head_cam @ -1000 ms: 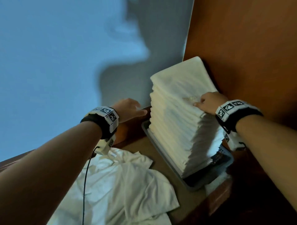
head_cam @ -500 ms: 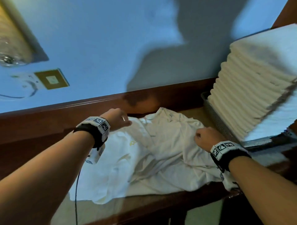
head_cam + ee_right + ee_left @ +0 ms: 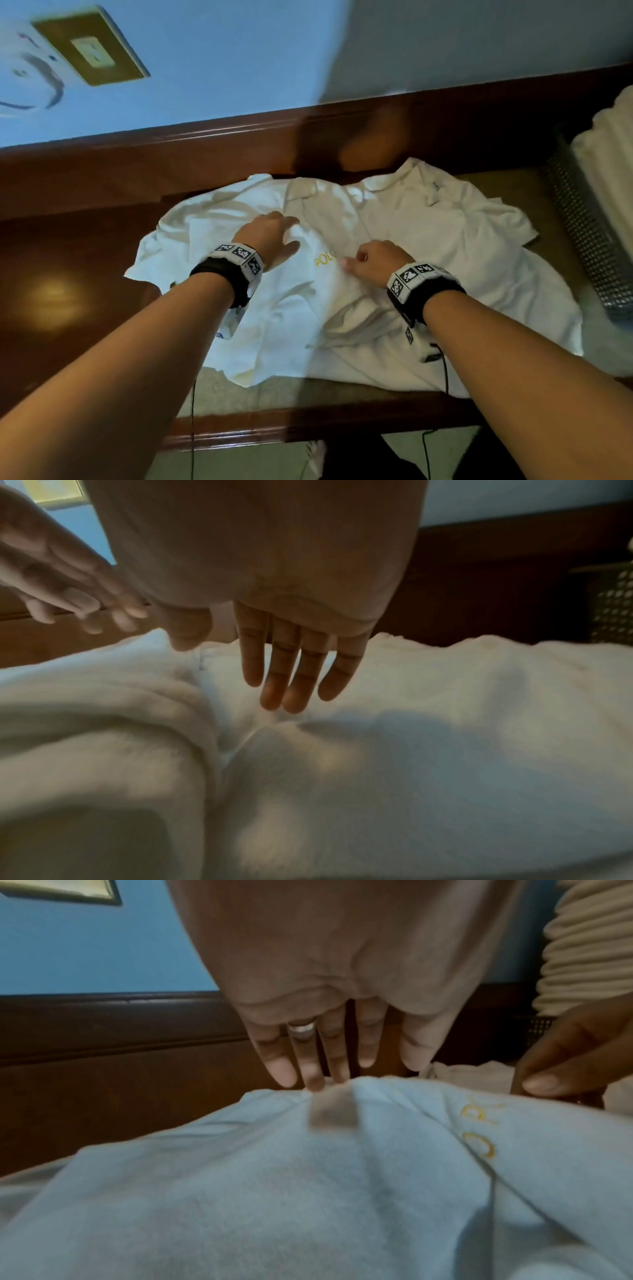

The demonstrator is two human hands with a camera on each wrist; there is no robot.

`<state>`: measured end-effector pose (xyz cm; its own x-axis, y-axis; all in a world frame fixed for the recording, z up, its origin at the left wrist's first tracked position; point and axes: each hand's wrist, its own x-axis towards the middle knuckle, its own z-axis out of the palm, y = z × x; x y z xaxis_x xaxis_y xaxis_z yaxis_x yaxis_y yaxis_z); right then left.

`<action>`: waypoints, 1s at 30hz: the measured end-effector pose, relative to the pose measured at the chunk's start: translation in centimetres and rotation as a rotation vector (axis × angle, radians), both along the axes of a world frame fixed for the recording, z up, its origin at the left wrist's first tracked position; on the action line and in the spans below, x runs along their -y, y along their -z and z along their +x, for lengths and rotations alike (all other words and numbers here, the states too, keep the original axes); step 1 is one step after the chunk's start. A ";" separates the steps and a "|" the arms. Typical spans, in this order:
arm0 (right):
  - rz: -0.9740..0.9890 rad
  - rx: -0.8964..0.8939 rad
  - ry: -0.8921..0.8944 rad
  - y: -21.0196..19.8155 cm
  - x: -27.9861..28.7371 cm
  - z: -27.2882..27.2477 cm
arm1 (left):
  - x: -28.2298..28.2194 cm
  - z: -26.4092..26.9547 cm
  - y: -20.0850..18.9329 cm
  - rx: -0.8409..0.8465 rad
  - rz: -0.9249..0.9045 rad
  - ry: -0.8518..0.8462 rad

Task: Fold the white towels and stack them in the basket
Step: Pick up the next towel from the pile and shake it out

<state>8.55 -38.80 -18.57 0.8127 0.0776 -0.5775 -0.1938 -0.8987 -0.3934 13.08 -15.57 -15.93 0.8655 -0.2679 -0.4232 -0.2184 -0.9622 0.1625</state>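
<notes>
A heap of unfolded white towels (image 3: pixel 404 274) is spread over the wooden bench (image 3: pixel 68 291), one of them marked with yellow lettering (image 3: pixel 324 259). Both hands are placed over the middle of this heap, close together, with the lettering seen between them.

The left hand (image 3: pixel 270 236) is held palm down, its fingers (image 3: pixel 310 1066) straight and slightly spread, the tips just touching a raised crease of the lettered towel. A ring (image 3: pixel 301 1029) is worn on one finger. Its grip is wide and nothing is held in it.

The right hand (image 3: pixel 376 262) is extended flat above the cloth just right of the lettering. In the right wrist view its fingers (image 3: pixel 287 674) are seen straight and close together, pointing down towards a fold, the thumb set apart to the left. Whether the cloth is actually touched cannot be told; the grip is wide, with nothing held.

At the far right of the bench, a mesh basket (image 3: pixel 582 219) is seen, with a stack of folded towels (image 3: pixel 609 147) piled in it, well apart from both hands. Both forearms are stretched forward, with marker bands (image 3: pixel 239 255) worn at the wrists.
</notes>
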 end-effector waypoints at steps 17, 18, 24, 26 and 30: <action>-0.061 0.017 -0.073 2.3 -1.9 -0.8 | -1.4 -0.3 0.9 -0.072 0.040 0.027; -0.079 0.057 -0.049 1.9 -2.0 -1.0 | -1.9 -0.5 0.0 -0.060 0.013 0.011; -0.040 0.182 0.248 -1.8 -5.0 -2.8 | -5.0 -2.3 -5.0 0.126 -0.201 -0.053; 0.112 0.236 0.322 -3.3 -6.9 -3.3 | -7.0 -4.0 -6.9 0.225 -0.328 -0.047; 0.230 0.513 0.401 -8.6 -11.8 -4.2 | -13.2 -8.7 -10.5 0.301 -0.500 -0.057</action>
<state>4.32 -27.03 -9.95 0.9703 -0.2113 -0.1175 -0.2322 -0.6789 -0.6966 4.37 -2.34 -5.44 0.9469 -0.3212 0.0099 -0.2757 -0.7960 0.5388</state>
